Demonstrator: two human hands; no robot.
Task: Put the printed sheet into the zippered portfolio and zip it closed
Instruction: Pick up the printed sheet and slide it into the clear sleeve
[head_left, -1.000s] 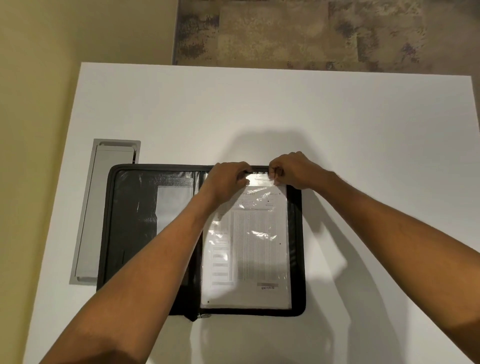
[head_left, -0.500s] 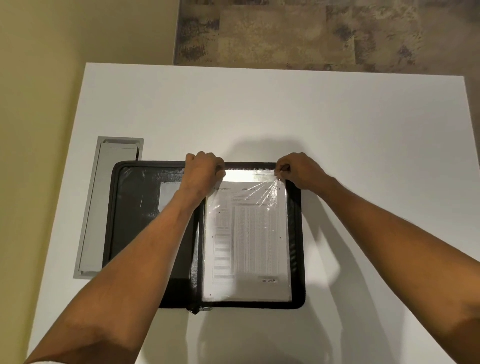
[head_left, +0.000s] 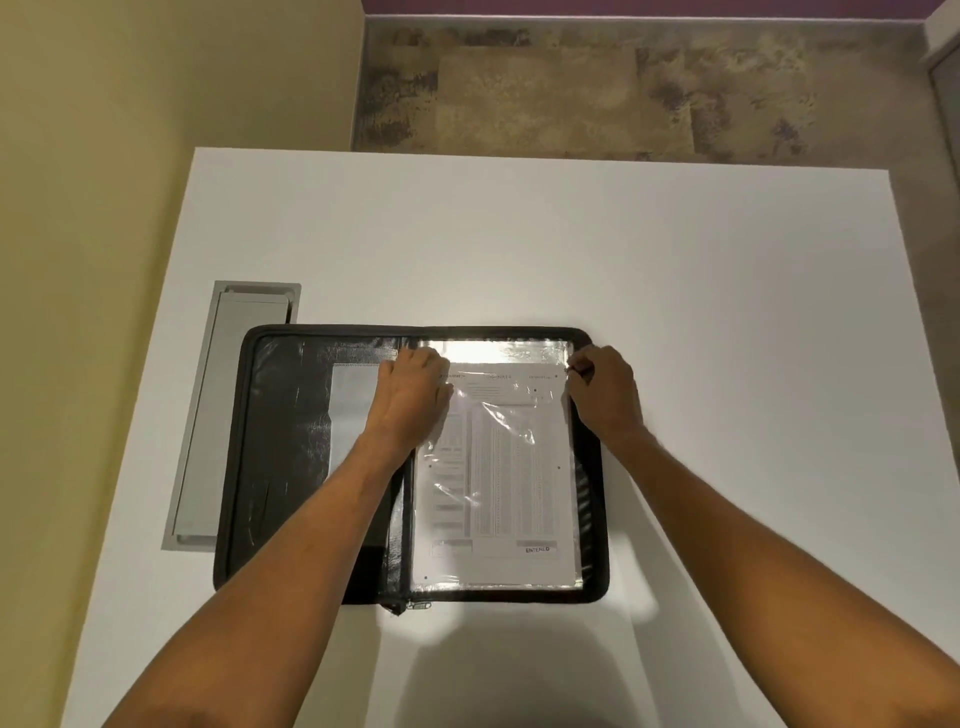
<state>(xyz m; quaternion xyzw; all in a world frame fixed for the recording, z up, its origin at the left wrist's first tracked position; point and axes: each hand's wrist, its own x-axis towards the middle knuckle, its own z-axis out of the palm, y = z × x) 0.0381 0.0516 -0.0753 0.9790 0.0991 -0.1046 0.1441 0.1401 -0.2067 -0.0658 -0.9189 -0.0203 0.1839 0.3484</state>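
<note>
Under both hands: black zippered portfolio (head_left: 291, 457), lying open flat on the white table (head_left: 675, 291).
Printed sheet (head_left: 498, 478): between the two hands and stretching toward the person, inside a clear plastic sleeve (head_left: 493, 353) on the portfolio's right half; a stamp reading "ENTERED" sits near its bottom edge.
Left hand (head_left: 413, 400): curled, knuckles up, resting on the sleeve's upper left corner by the spine; whether it pinches the plastic cannot be told.
Right hand (head_left: 605, 389): fingers closed together at the sleeve's upper right edge, seemingly nipping the plastic.
Zipper pull (head_left: 418, 605): at the portfolio's near edge, below the left forearm; zip undone.
Left of the left hand: grey cable hatch (head_left: 228, 415) set into the table, partly under the portfolio.
</note>
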